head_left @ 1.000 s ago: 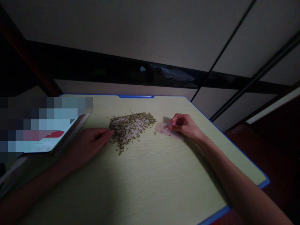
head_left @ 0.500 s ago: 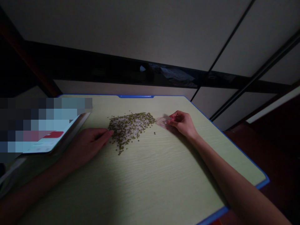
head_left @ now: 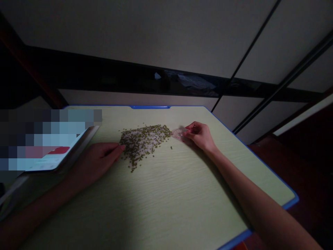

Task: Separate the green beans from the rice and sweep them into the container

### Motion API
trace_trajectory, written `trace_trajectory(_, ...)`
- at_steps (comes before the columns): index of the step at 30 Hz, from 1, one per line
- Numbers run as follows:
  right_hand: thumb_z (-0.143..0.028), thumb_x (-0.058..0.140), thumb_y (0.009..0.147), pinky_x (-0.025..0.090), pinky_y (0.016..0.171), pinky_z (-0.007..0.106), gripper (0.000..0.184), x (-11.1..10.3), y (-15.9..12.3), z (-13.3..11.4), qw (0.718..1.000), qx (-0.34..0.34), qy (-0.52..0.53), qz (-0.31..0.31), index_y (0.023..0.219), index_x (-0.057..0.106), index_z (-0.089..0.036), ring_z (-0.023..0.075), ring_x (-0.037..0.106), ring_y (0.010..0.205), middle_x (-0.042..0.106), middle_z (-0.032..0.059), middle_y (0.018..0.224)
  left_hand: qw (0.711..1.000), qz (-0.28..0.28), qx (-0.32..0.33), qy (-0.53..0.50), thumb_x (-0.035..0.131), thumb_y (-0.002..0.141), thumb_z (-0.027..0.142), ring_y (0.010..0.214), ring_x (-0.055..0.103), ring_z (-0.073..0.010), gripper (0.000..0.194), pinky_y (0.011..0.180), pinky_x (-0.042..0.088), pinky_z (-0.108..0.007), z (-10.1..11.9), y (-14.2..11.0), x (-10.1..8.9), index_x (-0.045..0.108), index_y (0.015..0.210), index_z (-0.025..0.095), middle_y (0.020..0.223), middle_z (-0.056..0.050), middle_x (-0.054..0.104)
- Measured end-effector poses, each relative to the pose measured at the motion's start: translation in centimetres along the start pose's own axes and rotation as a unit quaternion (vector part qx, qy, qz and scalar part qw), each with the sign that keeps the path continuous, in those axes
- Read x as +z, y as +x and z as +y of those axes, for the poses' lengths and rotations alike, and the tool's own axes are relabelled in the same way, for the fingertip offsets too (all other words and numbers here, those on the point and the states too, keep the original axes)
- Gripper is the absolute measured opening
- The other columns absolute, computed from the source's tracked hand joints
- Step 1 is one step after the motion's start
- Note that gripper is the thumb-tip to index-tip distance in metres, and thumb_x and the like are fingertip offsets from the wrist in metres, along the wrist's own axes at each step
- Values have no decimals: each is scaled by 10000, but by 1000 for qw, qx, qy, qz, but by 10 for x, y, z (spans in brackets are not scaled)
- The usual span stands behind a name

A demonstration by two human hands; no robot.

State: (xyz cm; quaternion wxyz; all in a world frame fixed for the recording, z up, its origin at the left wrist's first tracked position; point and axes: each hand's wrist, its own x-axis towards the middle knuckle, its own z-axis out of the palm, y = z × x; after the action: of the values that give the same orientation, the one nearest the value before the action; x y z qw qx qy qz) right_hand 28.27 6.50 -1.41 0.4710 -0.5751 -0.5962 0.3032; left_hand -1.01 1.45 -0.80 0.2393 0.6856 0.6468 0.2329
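Note:
A spread pile of green beans mixed with white grains (head_left: 145, 139) lies on the pale table (head_left: 166, 201). My left hand (head_left: 101, 156) rests at the pile's left edge, thumb and fingers pressed together at the beans. Whatever its fingertips hold, if anything, is too small or hidden to make out. On the other side, my right hand (head_left: 200, 133) pinches a clear plastic piece with red marks (head_left: 179, 134). That piece lies low over the table, its left edge against the right end of the pile. Its full shape is partly hidden by my fingers.
A lit tablet-like screen (head_left: 52, 158), partly blurred out, stands at the table's left. The blue table rim (head_left: 151, 107) runs along the back, before a cabinet (head_left: 130, 34) with a dark open slot. One loose bean (head_left: 171, 148) lies right of the pile.
My right hand and the clear plastic piece have shifted slightly left. My left hand stays at the pile's edge, and the pile looks the same.

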Motion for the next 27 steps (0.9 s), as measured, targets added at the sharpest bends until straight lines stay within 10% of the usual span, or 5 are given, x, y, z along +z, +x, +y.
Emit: trace_trajectory(27,-227,637,535,369,480,245,170,-2,1,1,1000,5,-17,15,637,518,-161,118,490,511,554,5,580,1000,-12,0,11,353,716,584,447,374,-116,454,474,249,-233,-1,0,0,384,481,198,433,59,346)
